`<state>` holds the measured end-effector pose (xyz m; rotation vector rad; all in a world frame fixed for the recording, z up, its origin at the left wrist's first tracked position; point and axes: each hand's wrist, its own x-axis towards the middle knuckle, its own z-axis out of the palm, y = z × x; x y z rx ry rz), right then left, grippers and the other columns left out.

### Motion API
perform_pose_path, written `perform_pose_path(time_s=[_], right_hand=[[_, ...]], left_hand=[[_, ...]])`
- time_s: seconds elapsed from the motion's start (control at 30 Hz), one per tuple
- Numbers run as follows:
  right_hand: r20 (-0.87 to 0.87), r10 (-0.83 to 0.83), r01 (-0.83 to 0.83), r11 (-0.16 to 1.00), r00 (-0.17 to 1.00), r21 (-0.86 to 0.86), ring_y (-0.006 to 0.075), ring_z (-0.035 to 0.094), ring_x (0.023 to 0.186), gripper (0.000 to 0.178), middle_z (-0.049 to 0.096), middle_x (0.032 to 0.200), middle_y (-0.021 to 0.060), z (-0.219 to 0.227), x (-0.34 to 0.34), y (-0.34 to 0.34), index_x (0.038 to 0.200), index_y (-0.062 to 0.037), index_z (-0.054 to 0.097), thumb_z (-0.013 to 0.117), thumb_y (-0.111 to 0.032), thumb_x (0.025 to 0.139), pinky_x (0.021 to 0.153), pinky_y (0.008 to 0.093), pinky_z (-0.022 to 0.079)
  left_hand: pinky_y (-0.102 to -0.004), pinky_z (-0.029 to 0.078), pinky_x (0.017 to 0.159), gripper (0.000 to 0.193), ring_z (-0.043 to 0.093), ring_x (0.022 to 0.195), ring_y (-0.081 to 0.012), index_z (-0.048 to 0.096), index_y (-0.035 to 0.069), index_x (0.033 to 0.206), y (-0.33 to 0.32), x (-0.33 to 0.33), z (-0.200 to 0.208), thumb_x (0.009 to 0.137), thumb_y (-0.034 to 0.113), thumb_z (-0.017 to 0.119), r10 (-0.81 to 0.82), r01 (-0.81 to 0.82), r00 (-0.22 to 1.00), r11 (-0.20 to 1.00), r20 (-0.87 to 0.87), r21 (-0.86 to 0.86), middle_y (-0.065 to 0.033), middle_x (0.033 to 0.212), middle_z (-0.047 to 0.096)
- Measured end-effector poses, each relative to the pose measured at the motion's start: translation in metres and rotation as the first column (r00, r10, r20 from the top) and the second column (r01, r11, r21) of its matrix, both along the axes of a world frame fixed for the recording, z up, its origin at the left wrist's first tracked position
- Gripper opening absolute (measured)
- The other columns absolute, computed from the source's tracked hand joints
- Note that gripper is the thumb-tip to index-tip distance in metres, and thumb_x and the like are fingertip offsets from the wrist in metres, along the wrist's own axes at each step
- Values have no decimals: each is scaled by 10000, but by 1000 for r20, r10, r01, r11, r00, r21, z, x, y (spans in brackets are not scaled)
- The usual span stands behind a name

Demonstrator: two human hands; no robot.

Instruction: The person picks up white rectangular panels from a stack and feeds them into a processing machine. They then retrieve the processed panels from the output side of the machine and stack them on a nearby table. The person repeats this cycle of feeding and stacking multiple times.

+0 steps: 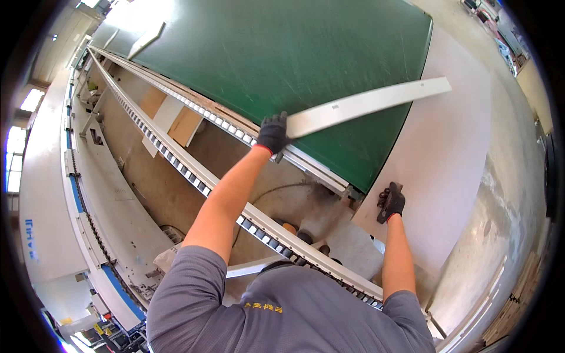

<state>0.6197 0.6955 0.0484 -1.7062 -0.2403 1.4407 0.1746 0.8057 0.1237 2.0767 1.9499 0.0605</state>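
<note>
My left hand (273, 134), in a black glove with a red cuff, grips the near end of a long, narrow white board (365, 105). The board slants over the green belt surface (282, 53), and its far end reaches past the belt's right edge. On the right, my right hand (392, 203), gloved the same way, is at the near left part of a large pale sheet (438, 153). Its fingers are curled inward, and whatever they may hold is hidden.
Two roller rails (194, 167) run diagonally between me and the green belt. Another white strip (147, 40) lies at the belt's far left. Brown and white panels (183, 125) sit below the rails. A long machine with a chain (88, 206) stands at left.
</note>
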Motion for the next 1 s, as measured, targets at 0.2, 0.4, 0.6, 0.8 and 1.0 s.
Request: perform_pose_path(time_s=[0.2,0.4,0.6,0.8,1.0], right_hand=[[-135,26,-15,996,990,87,209,477,487,372,500,596,57,-15,6,-2,745,-122,500,631,-455,850,422,374,368],[-430,-57,166,961,901,220,142,463,493,357,622,796,48,-9,-5,-10,995,-131,587,566,-476,907,487,300,391],[-732,256,118,901,631,417,122,471,558,591,652,964,52,78,-57,-16,1253,-78,568,454,-563,935,476,259,390],[-569,280,-221,960,773,172,142,483,477,429,645,809,46,156,-131,-69,1106,-103,607,461,-482,970,441,239,465],[-782,474,-342,871,405,352,146,486,488,337,618,723,4,104,-121,-60,956,-151,637,492,-455,962,452,282,448]], left_hand=[[-429,450,967,835,527,1132,-392,452,-6,1306,-112,56,62,637,266,870,22,-223,785,942,619,249,-243,1205,528],[-311,523,799,545,611,953,-168,491,14,1244,-262,46,109,802,152,778,464,-389,91,831,881,-397,-103,1091,604],[-274,518,743,374,591,887,-97,490,59,1048,-387,28,154,802,56,772,310,-668,117,727,944,-156,-25,933,584],[-270,516,756,538,579,875,-90,443,57,1188,-480,25,200,779,35,792,277,-756,298,653,913,49,-40,950,572],[-312,529,814,740,620,928,-147,350,60,1383,-537,22,227,784,27,784,190,-792,235,606,953,74,-102,1017,613]])
